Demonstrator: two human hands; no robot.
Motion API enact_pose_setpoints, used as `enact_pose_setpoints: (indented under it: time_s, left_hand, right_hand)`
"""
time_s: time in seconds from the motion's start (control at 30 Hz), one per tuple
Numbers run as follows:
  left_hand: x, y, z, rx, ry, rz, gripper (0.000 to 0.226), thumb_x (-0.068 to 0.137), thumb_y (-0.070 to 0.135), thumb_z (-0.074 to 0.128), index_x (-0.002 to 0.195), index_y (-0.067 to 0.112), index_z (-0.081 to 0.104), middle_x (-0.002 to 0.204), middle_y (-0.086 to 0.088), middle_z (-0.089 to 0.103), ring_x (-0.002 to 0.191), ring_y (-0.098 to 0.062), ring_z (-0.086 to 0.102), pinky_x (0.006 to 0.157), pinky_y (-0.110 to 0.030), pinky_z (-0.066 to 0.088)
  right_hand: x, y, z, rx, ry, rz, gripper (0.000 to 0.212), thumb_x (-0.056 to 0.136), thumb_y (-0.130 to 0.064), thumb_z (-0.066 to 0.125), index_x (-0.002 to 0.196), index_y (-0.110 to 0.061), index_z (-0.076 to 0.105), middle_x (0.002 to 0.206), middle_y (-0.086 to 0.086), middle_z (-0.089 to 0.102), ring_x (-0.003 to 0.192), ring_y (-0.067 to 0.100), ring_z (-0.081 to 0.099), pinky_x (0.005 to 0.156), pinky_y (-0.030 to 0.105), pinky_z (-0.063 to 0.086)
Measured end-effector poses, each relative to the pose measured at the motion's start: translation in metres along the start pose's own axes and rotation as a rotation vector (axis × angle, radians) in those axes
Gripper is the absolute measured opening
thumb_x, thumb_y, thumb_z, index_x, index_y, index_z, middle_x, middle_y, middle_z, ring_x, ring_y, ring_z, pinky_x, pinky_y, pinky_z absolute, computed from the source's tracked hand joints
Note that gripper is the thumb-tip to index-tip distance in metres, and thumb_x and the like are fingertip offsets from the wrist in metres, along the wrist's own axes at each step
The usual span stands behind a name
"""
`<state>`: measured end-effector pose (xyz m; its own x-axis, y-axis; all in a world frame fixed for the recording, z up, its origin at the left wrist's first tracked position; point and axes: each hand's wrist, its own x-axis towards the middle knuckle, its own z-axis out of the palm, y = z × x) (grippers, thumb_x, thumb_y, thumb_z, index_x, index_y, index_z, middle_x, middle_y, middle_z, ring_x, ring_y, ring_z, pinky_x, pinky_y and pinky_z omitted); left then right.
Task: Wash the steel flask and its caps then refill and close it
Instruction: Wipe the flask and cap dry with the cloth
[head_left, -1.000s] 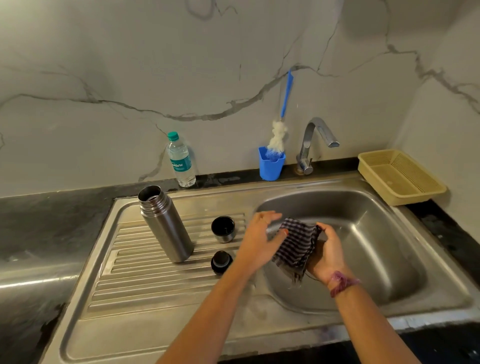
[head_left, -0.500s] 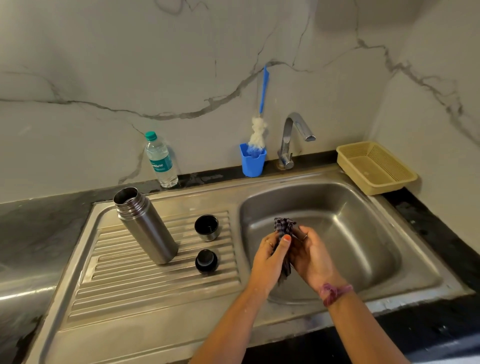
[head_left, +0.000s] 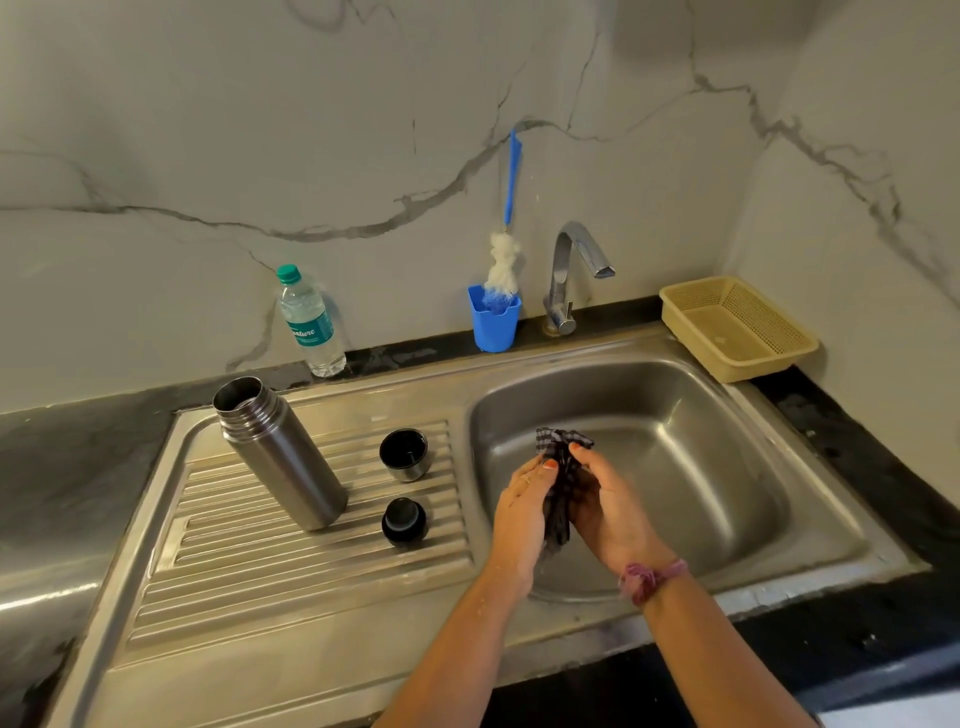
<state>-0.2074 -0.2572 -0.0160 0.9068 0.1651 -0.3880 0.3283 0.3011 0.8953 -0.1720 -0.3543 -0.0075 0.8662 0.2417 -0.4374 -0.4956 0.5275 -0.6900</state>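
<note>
The steel flask (head_left: 280, 452) stands open and upright on the ribbed drainboard (head_left: 249, 561). To its right the steel cup cap (head_left: 404, 454) sits mouth up, and the black inner cap (head_left: 404, 521) lies nearer to me. Over the left part of the sink basin (head_left: 691, 467), my left hand (head_left: 522, 509) and my right hand (head_left: 608, 509) press a dark checked cloth (head_left: 561, 483) between their palms. The fingers of both hands curl round the cloth, which sticks out above them and hangs below.
A plastic water bottle (head_left: 309, 322) stands against the wall behind the flask. A blue cup (head_left: 493, 325) holds a bottle brush (head_left: 506, 249) beside the tap (head_left: 569, 275). A beige basket (head_left: 737, 327) sits at the back right corner.
The cloth was spread between my hands a second ago; now it is bunched and squeezed between both palms. The view has shifted a little to the right.
</note>
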Motion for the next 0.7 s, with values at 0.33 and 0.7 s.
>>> enact_pose_setpoints:
  time_s: [0.33,0.7]
  left_hand:
    - [0.006,0.023,-0.013,-0.354,-0.021,-0.085,0.037,0.103,0.036,0.044,0.120,0.012,0.068,0.113,-0.010,0.074,0.101,-0.023,0.071,0.075,-0.035,0.058]
    - [0.029,0.030,-0.051,-0.337,-0.148,-0.209,0.016,0.081,0.004,0.058,0.096,0.007,0.059,0.081,-0.008,0.064,0.062,-0.018,0.059,0.042,-0.025,0.044]
  right_hand:
    - [0.001,-0.028,-0.013,0.072,0.122,0.054,0.033,0.097,-0.026,0.046,0.111,-0.005,0.066,0.100,0.013,0.073,0.093,0.027,0.066,0.088,0.041,0.051]
    - [-0.002,-0.062,-0.046,-0.053,0.136,0.120,0.026,0.096,-0.020,0.050,0.110,-0.003,0.064,0.091,0.015,0.073,0.081,0.028,0.070,0.067,0.038,0.055]
